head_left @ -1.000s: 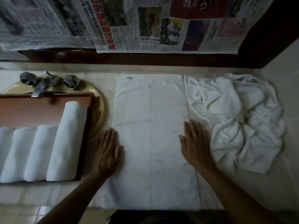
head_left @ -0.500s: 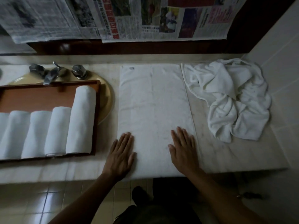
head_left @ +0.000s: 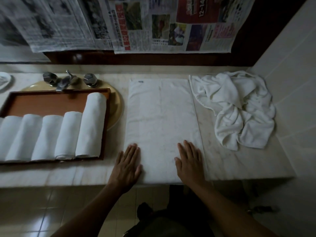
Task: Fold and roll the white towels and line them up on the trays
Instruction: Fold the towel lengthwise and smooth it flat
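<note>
Left hand [head_left: 127,165]: palm down on the near left corner of the flat towel [head_left: 160,120], partly over its left edge; fingers straight and together, grasping nothing.
Right hand [head_left: 189,164]: palm down at the near right of the same towel, just inside its right edge; fingers straight, released, pressing only.
Change: a second ago both hands lay further up the towel's sides; they have slid toward the body and now sit at its near end, by the front edge of the desk [head_left: 230,161].
Flat towel: folded into a long strip running away from the person, lying smooth, its near end at the desk's front edge, small label at the far left corner.
Meaning: smoothing looks finished and the fold step done; the hands are placed where a roll would start, near end first, rolling away. Nothing is rolled yet.
Tray [head_left: 42,103]: left of the towel, sitting over the sink [head_left: 118,106]; far part bare.
Rolled towels [head_left: 68,134]: a row side by side in the tray, touching; the rightmost lies against the tray's right rim.
Loose pile [head_left: 239,108]: crumpled white towels to the right, near the wall, not yet folded, just beside the strip's far right corner.
Faucet [head_left: 65,81]: behind the tray.
Newspapers [head_left: 153,23]: hanging on the back wall.
</note>
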`<state>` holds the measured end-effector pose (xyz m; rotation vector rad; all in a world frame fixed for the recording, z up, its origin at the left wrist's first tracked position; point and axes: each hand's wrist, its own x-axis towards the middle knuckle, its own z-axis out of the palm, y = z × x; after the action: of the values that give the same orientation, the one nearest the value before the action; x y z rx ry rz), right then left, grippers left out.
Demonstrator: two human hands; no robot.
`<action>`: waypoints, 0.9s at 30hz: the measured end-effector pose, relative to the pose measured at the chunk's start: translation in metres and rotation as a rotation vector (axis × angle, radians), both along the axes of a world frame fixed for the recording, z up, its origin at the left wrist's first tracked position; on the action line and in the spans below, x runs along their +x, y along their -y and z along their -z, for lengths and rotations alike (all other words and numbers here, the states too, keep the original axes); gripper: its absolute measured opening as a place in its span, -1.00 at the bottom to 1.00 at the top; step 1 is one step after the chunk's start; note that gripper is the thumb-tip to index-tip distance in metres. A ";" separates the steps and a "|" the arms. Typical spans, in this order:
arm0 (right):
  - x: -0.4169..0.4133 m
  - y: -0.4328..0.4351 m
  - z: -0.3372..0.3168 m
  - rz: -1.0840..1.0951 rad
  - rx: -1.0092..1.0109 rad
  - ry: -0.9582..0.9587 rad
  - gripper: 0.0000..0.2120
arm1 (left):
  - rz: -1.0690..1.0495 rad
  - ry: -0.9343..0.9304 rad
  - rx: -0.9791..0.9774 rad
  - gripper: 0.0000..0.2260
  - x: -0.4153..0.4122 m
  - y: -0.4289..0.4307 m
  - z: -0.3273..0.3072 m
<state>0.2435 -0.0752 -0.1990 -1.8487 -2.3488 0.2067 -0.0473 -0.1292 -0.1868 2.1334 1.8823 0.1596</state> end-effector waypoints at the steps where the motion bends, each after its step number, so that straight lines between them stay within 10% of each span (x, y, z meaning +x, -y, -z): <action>1: 0.000 0.001 0.000 -0.004 0.009 -0.006 -0.43 | -0.015 0.006 -0.003 -0.36 0.000 -0.002 -0.002; 11: 0.030 -0.042 -0.013 -0.102 -0.017 -0.170 -0.50 | -0.211 -0.009 -0.026 -0.40 0.035 -0.025 -0.023; 27: 0.038 -0.385 -0.051 -0.171 -0.172 -0.246 -0.55 | -0.344 0.166 -0.054 -0.44 0.248 -0.173 -0.039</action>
<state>0.2812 0.3099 -0.1478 -1.5802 -2.3758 0.6357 0.2004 0.0435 -0.1474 1.6903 2.1094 0.3414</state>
